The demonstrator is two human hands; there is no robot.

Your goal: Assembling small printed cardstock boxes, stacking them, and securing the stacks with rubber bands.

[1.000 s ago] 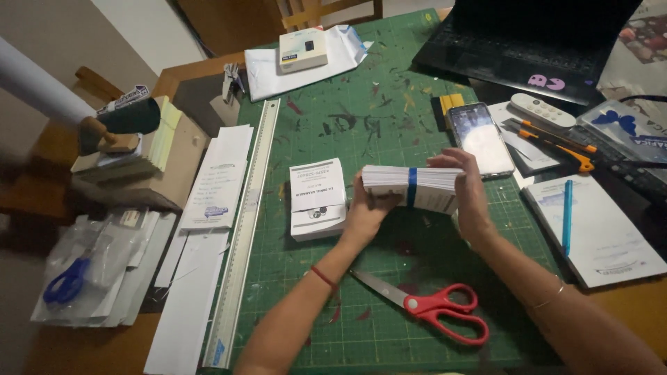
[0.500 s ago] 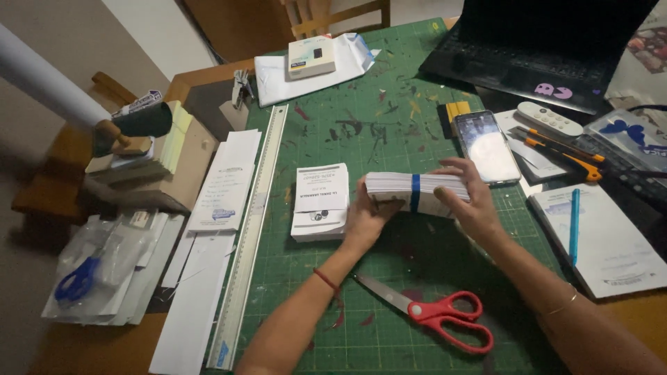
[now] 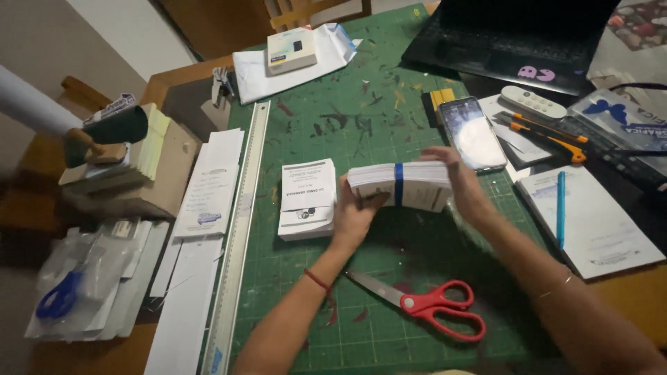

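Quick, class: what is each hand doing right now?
Left hand: closed on one end of the banded paper stack.
Right hand: gripping the stack's other end.

Glowing phone screen (image 3: 473,134), white box (image 3: 292,50)

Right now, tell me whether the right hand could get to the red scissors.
Probably yes. The red scissors lie uncovered on the green cutting mat, just below the right hand, nothing between. But that hand is holding the banded card stack with the left hand.
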